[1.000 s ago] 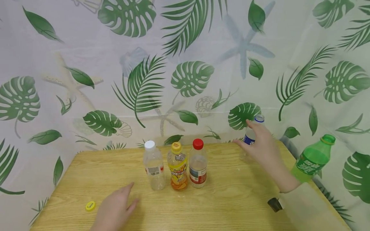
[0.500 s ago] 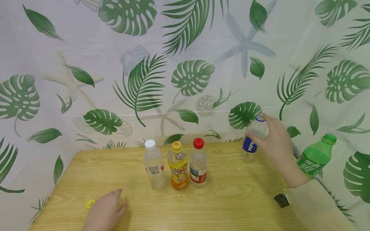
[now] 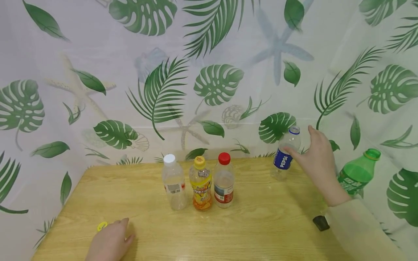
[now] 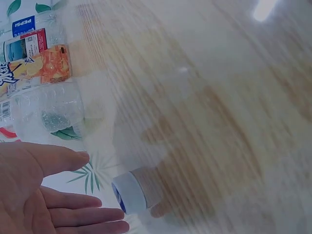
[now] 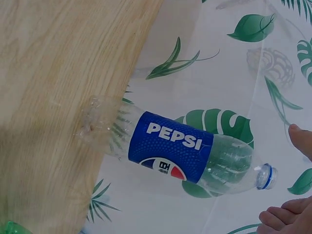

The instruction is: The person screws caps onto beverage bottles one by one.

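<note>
The right hand [image 3: 316, 163] is beside an uncapped Pepsi bottle [image 3: 282, 156], thumb and fingers spread. In the right wrist view, the thumb [image 5: 301, 140] and curled fingertips [image 5: 282, 217] lie apart from the neck of the Pepsi bottle [image 5: 173, 148], which stands on the table's far right part. The left hand [image 3: 109, 241] hovers low at the table's front left, partly covering a yellow cap [image 3: 102, 226]. In the left wrist view, the left hand [image 4: 58, 190] extends its fingers with nothing between them and thumb. Their tips are right at a white cap with a blue top [image 4: 129, 191].
A white-capped clear bottle [image 3: 174, 185], a yellow-capped orange drink bottle [image 3: 200, 185] and a red-capped bottle [image 3: 224, 183] stand in a row mid-table. A green bottle [image 3: 359, 170] is at the right edge. A leaf-patterned cloth [image 3: 215, 127] hangs behind the table [image 3: 254, 232].
The right hand has drawn off the Pepsi bottle to the right, leaving it upright. The left hand has moved left and down, now overlapping the yellow cap in the head view.
</note>
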### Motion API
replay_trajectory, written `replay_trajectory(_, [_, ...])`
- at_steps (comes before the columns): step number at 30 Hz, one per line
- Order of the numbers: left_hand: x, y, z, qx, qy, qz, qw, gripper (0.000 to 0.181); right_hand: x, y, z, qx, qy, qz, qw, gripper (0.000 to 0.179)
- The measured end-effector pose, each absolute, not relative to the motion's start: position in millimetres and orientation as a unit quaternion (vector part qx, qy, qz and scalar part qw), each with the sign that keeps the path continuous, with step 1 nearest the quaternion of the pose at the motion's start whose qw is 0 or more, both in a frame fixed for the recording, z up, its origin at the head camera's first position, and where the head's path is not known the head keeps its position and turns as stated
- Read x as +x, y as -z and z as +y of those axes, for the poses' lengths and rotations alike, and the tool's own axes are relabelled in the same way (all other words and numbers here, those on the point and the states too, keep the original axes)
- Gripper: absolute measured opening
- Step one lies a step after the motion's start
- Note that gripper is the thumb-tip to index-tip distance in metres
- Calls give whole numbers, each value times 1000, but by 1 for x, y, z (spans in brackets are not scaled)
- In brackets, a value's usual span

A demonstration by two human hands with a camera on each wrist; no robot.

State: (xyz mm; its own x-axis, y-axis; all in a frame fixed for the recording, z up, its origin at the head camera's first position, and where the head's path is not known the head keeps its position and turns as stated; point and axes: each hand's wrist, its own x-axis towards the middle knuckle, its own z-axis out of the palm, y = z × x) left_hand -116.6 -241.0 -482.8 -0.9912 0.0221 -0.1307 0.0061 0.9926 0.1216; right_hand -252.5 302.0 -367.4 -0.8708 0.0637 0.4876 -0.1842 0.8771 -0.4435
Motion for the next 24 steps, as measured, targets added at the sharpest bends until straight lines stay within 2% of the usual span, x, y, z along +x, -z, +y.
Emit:
replay_trajectory(5, [-114, 485, -245, -4, -61, 994, 86, 51, -260, 374, 308, 8, -249, -941, 230, 105])
replay_trajectory(17, [-115, 491, -253, -27, -62, 986, 150, 48, -284, 397, 322, -54, -291, -947, 126, 118])
replay_trajectory(24, [-120, 492, -252, -31, -45, 983, 178, 43, -292, 409, 323, -63, -322, -939, 107, 117])
